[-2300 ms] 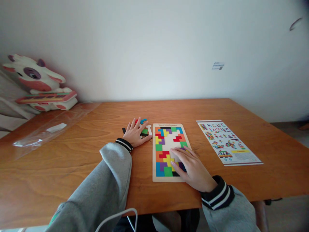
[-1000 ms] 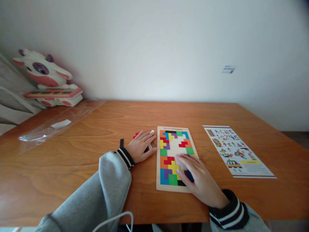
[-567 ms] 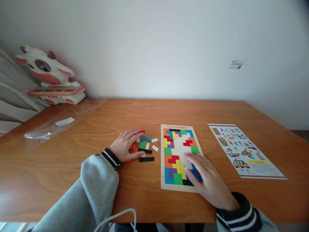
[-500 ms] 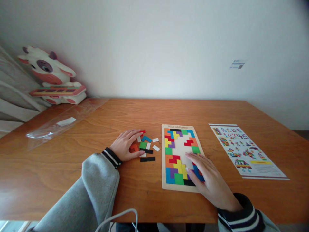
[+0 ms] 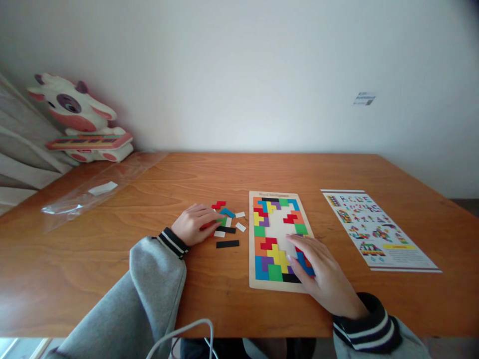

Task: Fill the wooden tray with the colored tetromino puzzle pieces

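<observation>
My left hand (image 5: 195, 224) rests over a loose pile of flat coloured puzzle pieces, fingers curved and a gap between thumb and forefinger. An orange-red piece (image 5: 208, 225) shows in that gap, and a green piece (image 5: 222, 221) lies by the fingertips. Across the lower right of a wooden block-puzzle board (image 5: 252, 239) lies my right hand (image 5: 318, 267), thumb and fingers apart, holding nothing visible. Coloured pieces line the board's sides, top and bottom around a bare pale middle (image 5: 276, 224). Some pieces on its right are hidden under my right hand.
Beside the pile lie a red piece (image 5: 219, 205), a blue piece (image 5: 227, 213), a black strip (image 5: 227, 244) and several white pieces. A printed pattern sheet (image 5: 377, 232) is on the right. Clear plastic packaging (image 5: 75, 212) and a cow-shaped toy keyboard (image 5: 90, 142) stand left; a cable (image 5: 187, 329) hangs in front.
My left fingers have drawn in over the pile, uncovering the red piece at its far edge. My right hand stays on the board. The view has shifted slightly.
</observation>
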`<state>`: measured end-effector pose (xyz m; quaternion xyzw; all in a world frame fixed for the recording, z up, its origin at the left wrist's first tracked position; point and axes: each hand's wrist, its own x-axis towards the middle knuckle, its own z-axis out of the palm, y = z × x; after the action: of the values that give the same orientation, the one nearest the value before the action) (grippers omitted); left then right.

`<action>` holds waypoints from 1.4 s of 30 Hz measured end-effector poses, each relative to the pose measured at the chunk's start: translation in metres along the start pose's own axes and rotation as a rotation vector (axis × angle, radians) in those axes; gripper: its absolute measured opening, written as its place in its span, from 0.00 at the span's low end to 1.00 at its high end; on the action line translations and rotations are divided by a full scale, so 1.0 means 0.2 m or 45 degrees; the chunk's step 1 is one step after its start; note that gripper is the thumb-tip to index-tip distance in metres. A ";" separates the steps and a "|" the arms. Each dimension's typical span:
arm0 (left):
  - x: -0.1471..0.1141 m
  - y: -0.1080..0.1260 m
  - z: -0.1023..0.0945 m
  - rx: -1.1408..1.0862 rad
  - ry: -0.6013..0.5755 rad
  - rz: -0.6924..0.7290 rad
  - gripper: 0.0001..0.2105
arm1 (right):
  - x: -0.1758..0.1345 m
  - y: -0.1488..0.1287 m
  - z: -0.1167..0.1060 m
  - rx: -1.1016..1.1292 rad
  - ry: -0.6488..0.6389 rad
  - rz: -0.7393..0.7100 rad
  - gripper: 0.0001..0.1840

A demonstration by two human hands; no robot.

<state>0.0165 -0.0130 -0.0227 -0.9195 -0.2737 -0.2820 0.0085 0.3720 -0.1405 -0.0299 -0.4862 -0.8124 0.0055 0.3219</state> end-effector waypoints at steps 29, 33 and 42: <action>-0.01 -0.07 0.04 -0.069 -0.029 -0.063 0.11 | -0.02 0.00 -0.02 -0.123 0.285 0.351 0.17; -0.02 -0.07 0.04 -0.078 -0.041 -0.078 0.12 | -0.02 0.00 -0.02 -0.119 0.298 0.353 0.17; -0.01 -0.06 0.03 -0.025 -0.004 -0.026 0.12 | -0.01 0.00 -0.02 -0.117 0.313 0.357 0.17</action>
<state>0.0110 -0.0025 -0.0311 -0.9171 -0.2803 -0.2834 -0.0038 0.3743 -0.1430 -0.0268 -0.6058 -0.6908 -0.0463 0.3920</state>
